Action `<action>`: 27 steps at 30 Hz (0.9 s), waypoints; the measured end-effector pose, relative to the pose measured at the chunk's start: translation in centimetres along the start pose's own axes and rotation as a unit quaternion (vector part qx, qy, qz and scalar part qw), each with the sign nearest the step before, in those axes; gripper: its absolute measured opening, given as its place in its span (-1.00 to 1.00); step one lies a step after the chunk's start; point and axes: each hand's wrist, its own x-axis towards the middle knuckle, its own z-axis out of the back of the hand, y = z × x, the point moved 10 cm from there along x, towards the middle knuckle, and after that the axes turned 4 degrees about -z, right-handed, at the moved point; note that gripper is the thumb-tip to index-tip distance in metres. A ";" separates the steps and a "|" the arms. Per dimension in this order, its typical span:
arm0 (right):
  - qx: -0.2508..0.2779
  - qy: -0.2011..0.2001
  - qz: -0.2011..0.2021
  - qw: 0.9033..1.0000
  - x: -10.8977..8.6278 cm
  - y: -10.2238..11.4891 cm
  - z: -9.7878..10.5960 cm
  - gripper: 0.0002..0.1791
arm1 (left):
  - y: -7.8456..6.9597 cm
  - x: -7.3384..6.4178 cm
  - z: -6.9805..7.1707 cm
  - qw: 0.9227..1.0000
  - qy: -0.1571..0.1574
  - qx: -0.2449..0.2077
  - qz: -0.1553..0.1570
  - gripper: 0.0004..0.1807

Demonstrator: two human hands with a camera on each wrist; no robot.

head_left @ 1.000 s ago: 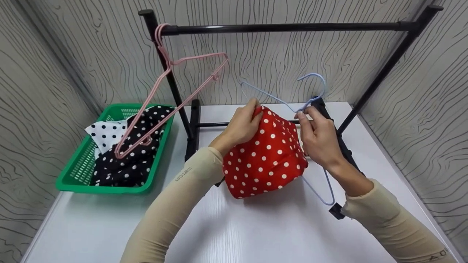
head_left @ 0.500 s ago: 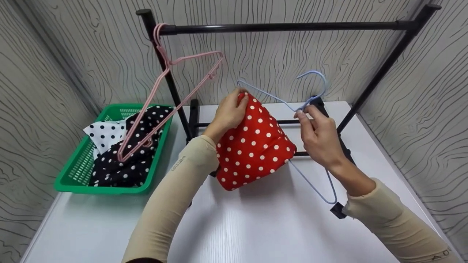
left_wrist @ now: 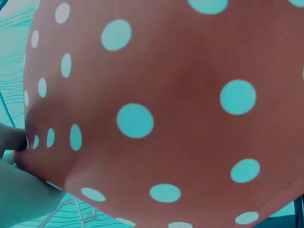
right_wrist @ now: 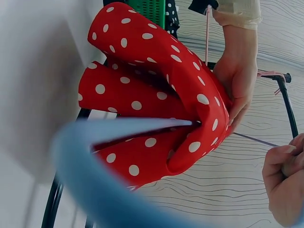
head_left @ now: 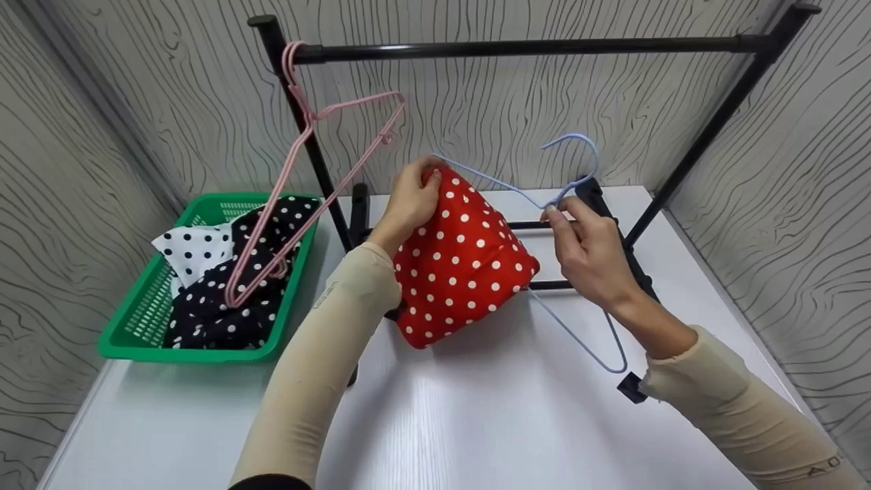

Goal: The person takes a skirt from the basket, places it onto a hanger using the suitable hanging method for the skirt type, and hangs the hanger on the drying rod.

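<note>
With its thumb and fingers, my left hand [head_left: 408, 201] pinches a red cloth garment with white dots [head_left: 463, 258] at its upper edge. A blue hanger [head_left: 597, 162] is held at its neck between the thumb and fingers of my right hand [head_left: 592, 255]. The hanger's left end passes into the garment; its right lower corner sticks out bare. In the right wrist view the blue hanger [right_wrist: 99, 161] is blurred up close and its end runs into the fold of the red garment [right_wrist: 142, 104]. Red cloth [left_wrist: 180, 128] fills most of the left wrist view, in shifted colours.
A black rack [head_left: 531, 47] stands over the white table [head_left: 435, 422]. Pink hangers [head_left: 286, 163] hang at its left end. Below them a green basket [head_left: 116, 350] holds black dotted cloth [head_left: 224, 316] and white dotted cloth [head_left: 197, 252]. Patterned walls close in the back and sides.
My left hand has moved left and up with the red garment, sliding it toward the hanger's left end. The right hand keeps its hold on the hanger's neck, shifting slightly left.
</note>
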 end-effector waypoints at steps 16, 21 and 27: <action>0.036 0.054 0.012 0.998 1.0 -1.7 -0.8 -0.80 | 1.4 0.4 1.5 1.000 -0.026 0.012 -0.001 -0.77; 0.046 0.069 0.035 0.996 1.3 -1.9 -1.1 -0.81 | 1.2 0.5 2.1 0.997 -0.029 0.058 -0.029 -0.65; 0.023 0.061 0.060 0.996 1.5 -1.0 -0.9 -0.83 | 1.7 0.4 2.1 0.991 0.008 0.131 -0.024 -0.46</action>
